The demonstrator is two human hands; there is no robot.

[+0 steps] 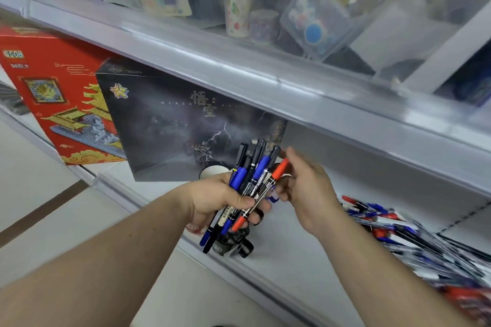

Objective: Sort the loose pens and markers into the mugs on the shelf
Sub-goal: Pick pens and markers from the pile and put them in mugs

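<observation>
My left hand (221, 200) grips a bundle of markers (252, 175) with blue, black and red caps, held upright over the lower shelf. My right hand (305, 188) is at the bundle's right side, its fingers pinching the red-capped marker (279, 170). A white mug (212, 172) stands just behind my left hand, mostly hidden. A dark mug (233, 243) sits below the bundle near the shelf's front edge. A heap of loose blue and red pens (398, 228) lies on the shelf to the right.
A black game box (172, 119) and a red building-set box (53, 93) stand at the back left of the lower shelf (305, 260). The upper shelf's rail (239, 69) overhangs, carrying cups, tape rolls and plastic boxes. Pale floor lies at the left.
</observation>
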